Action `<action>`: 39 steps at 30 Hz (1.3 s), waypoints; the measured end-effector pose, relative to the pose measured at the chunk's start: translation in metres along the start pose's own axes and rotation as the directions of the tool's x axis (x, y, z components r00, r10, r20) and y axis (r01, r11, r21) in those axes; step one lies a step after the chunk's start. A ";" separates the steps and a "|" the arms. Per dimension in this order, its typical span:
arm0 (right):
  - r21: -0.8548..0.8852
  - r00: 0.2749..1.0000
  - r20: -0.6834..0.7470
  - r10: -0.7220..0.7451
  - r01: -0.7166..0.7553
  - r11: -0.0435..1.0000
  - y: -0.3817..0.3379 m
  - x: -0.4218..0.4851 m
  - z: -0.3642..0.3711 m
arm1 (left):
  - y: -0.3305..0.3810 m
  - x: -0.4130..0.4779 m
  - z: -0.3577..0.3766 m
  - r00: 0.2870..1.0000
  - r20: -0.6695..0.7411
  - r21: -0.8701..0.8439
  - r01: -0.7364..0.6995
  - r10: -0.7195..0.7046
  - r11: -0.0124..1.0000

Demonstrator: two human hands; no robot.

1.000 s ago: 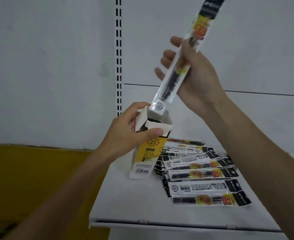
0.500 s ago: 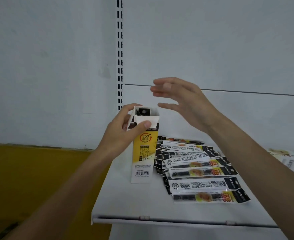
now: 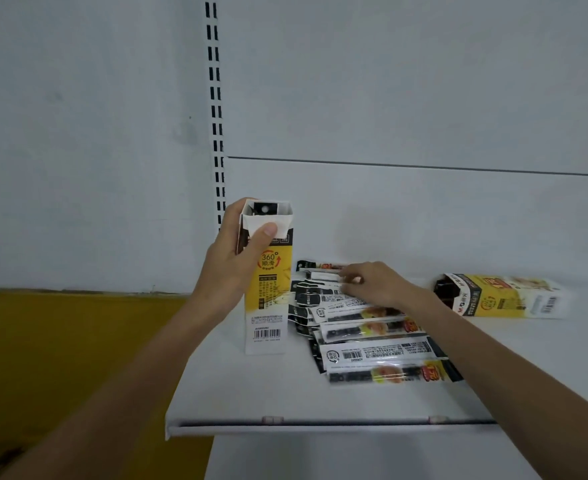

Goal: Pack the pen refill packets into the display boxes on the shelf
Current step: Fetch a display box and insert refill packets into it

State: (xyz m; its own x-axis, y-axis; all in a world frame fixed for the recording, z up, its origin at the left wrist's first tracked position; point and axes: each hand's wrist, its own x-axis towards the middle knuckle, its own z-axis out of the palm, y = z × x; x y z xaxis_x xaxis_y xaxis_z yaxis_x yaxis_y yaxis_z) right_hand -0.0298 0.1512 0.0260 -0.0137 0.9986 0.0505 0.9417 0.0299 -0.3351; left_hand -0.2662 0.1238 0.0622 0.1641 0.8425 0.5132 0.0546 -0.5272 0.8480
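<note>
Two risks stand out. Our right hand [image 3: 375, 284] lies on the far end of the loose packets [image 3: 372, 355], and blur keeps us from telling whether its fingers pinch one. These slick, overlapping sleeves could come up two at once, or slide toward the front edge of the shelf [image 3: 285, 400]. The upright box [image 3: 268, 289] is tall and narrow. Our left hand [image 3: 228, 271] clamps it near the open top, thumb on the front flap, and a packet catching that flap could tip it.

We count two boxes: the upright one and a second box [image 3: 504, 297] lying on its side at the right. One packet end [image 3: 263, 208] shows inside the upright box. At least seven packets lie fanned just beside it, though overlap hides the exact number.
</note>
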 end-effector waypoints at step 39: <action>0.083 0.990 0.099 -0.103 0.095 0.992 -0.012 0.013 -0.050 | 0.002 -0.002 -0.006 1.000 0.007 0.031 0.022 -0.022 0.999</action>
State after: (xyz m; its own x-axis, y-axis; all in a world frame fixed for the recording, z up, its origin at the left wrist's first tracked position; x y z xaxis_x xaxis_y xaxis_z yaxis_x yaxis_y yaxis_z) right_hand -0.0242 0.1611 0.0781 -0.1441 0.9895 -0.0087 0.9051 0.1282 -0.4054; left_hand -0.2722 0.1215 0.0635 0.1695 0.8533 0.4932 0.0886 -0.5116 0.8547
